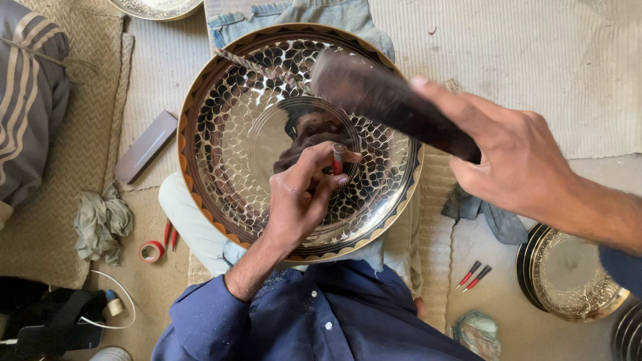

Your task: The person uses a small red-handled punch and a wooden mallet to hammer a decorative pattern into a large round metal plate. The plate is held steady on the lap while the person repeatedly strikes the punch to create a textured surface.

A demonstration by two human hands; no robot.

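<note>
A large engraved metal plate (227,134) with a fish-scale pattern and a dark zigzag rim is propped on the lap, over a folded denim cloth (281,17). The left hand (301,197) is rested on the plate's centre, fingers closed around a small red-handled chisel (338,159) held upright with its tip on the metal, just right of the plain inner disc. The right hand (515,164) is raised above the plate's right rim, wrapped shut around the handle of a dark hammer (381,100); the hammer head is blurred and seen over the plate's upper part, above the chisel and not touching it. A thin twisted metal rod (257,67) is seen lying across the plate's upper left. A blue shirt sleeve (200,314) dusted with metal filings is seen at the bottom.

On the floor mat (80,154) to the left, a dark rectangular block (145,147) is laid near the plate's rim, with a crumpled grey-green rag (100,224) below it, a roll of red tape (152,251) and two red-handled tools (170,235) just beside that. Striped grey fabric (27,100) is seen at the far left. To the right, a grey rag (495,220) is tucked beside the plate, two more red-handled chisels (473,275) are laid on the floor, and a second engraved plate (568,274) is set near the lower right corner. The edge of a third plate (157,8) is cut off at the top.
</note>
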